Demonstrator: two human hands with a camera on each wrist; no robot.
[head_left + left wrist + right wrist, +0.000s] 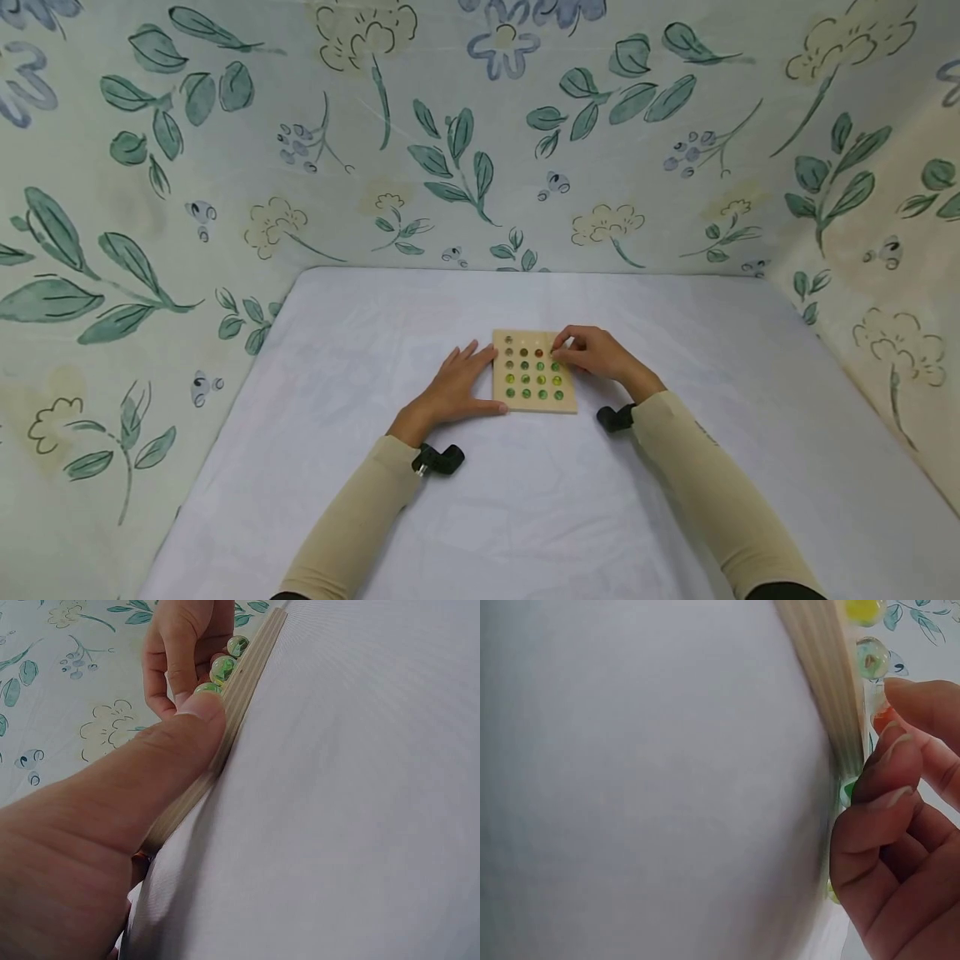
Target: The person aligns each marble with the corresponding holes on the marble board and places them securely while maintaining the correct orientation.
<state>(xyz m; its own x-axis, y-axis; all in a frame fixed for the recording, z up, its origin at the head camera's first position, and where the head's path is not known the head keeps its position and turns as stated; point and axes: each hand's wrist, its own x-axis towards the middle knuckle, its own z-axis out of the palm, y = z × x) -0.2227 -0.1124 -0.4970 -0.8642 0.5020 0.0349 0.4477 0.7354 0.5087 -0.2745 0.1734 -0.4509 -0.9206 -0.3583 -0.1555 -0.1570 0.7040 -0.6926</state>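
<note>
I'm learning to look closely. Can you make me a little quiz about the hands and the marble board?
1. True or false: the left hand rests flat beside the wooden board.
2. Which hand has its fingertips curled over the marbles? A left, B right.
3. What covers the table? A white ____.

Key: 1 true; 2 B; 3 cloth.

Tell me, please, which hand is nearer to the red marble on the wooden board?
The right hand: its fingertips sit right beside the red marble, near the wooden board's far right. The left hand rests flat against the board's left edge, farther away.
</note>
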